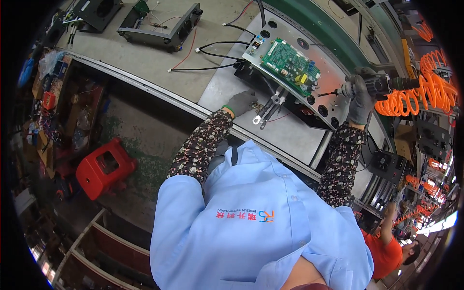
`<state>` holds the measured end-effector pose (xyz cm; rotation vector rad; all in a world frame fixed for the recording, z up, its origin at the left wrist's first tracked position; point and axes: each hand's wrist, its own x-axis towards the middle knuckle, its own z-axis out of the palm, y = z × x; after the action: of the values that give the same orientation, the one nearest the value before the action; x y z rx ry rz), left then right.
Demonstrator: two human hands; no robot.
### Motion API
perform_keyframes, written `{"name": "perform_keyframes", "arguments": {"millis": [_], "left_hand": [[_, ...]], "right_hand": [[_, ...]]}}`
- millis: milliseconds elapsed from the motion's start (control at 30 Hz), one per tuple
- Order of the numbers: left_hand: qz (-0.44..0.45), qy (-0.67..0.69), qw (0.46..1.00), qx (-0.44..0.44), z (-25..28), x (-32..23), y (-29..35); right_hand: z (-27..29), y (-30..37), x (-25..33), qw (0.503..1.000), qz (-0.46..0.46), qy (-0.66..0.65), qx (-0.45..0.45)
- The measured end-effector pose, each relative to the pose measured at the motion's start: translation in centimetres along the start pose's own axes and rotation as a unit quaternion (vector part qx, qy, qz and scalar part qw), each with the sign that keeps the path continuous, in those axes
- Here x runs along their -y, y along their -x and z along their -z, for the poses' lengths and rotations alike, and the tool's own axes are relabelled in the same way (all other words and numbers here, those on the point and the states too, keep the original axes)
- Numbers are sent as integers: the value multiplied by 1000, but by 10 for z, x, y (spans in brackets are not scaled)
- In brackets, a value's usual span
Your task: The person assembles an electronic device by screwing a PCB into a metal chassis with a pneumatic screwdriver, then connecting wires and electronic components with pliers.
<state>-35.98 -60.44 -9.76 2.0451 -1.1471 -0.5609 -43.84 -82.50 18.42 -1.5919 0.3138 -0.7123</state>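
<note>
My left hand [240, 102], in a grey glove, rests on the grey metal plate [290, 133] beside a bundle of black cables with ring terminals [263, 113]. My right hand [360, 99], also gloved, grips a power screwdriver [374, 86] whose bit points left at the edge of a metal chassis [319, 87]. A green circuit board [291, 66] is mounted on that chassis, tilted up between my hands. Black wires [217, 48] trail from the chassis across the bench.
An orange coiled air hose [425, 89] hangs at the right. A second black chassis [162, 26] lies on the bench at the back. A red plastic stool [104, 166] stands on the floor at the left. Another person in an orange shirt [386, 249] works at the lower right.
</note>
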Motion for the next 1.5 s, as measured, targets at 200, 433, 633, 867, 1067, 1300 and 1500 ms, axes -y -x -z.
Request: {"name": "perform_keyframes", "arguments": {"millis": [200, 433, 633, 867, 1067, 1300, 1500], "left_hand": [[8, 8, 999, 44, 11, 1, 0], [-35, -10, 999, 27, 8, 8, -1], [-6, -68, 997, 39, 7, 2, -2], [-30, -46, 998, 36, 2, 3, -3], [-32, -81, 994, 60, 5, -5, -6], [24, -92, 995, 30, -2, -10, -3], [38, -104, 994, -8, -3, -19, -3]], "right_hand": [[-12, 5, 9, 999, 23, 5, -28], [-1, 2, -2, 999, 26, -32, -18], [-4, 11, -2, 996, 69, 6, -56], [6, 11, -2, 996, 55, -24, -73], [14, 10, -9, 993, 51, -70, -81], [8, 12, -4, 991, 50, -55, -108], [1, 16, 3, 995, 47, -27, -87]]}}
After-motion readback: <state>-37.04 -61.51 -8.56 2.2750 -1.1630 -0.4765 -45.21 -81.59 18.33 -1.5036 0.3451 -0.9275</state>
